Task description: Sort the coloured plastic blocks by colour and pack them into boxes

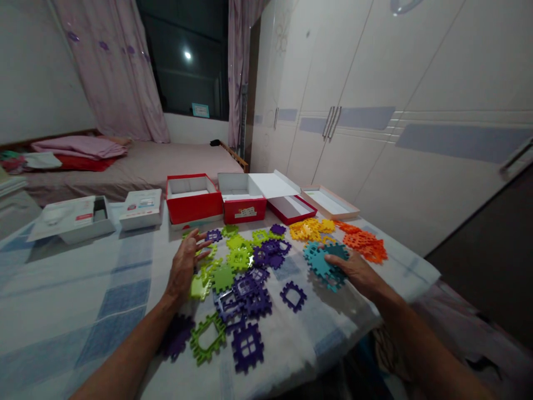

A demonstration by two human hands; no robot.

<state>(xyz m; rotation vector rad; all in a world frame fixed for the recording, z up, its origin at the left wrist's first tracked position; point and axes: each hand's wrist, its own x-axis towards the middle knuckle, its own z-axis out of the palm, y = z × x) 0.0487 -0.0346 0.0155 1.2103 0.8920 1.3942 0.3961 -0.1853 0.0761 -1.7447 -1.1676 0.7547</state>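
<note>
Flat interlocking plastic tiles lie sorted by colour on a table with a white and blue checked cloth (75,289). My left hand (185,266) hovers with fingers spread over the green tiles (227,266) and holds nothing. My right hand (353,269) rests fingers-down on a pile of teal tiles (322,261). Purple tiles (250,294) fill the middle between my hands. Yellow tiles (310,229) and orange tiles (366,244) lie beyond my right hand.
Open red boxes (194,200) (244,208), a red lid (289,208), a shallow pink tray (331,203) and two white boxes (141,208) (75,219) line the table's far side. A bed stands behind, a white wardrobe (395,111) to the right. The table's edge runs close past my right hand.
</note>
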